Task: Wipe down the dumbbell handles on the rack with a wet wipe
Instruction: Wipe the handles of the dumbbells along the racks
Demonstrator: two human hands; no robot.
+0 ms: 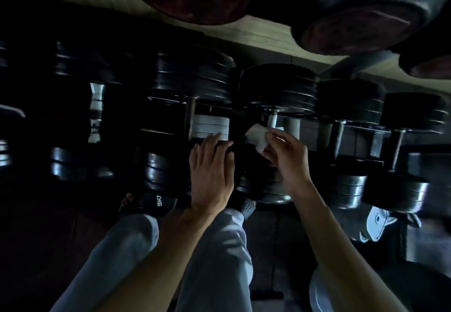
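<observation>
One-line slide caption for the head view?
Right hand pinches a wet wipe near a dumbbell handle; left hand rests on the neighbouring dumbbell.

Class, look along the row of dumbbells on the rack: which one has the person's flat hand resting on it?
The dumbbell just left of the wet wipe: the left hand lies flat on its near weight; the others go untouched.

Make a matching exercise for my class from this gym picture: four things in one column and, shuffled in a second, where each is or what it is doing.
1. wet wipe
2. left hand
3. right hand
4. white shoe

A. rests flat on a dark dumbbell
B. on the floor at lower right
C. pinches the wipe
D. held up near a pale dumbbell handle

Pairs: 1-D, 2-A, 3-C, 4-B
</observation>
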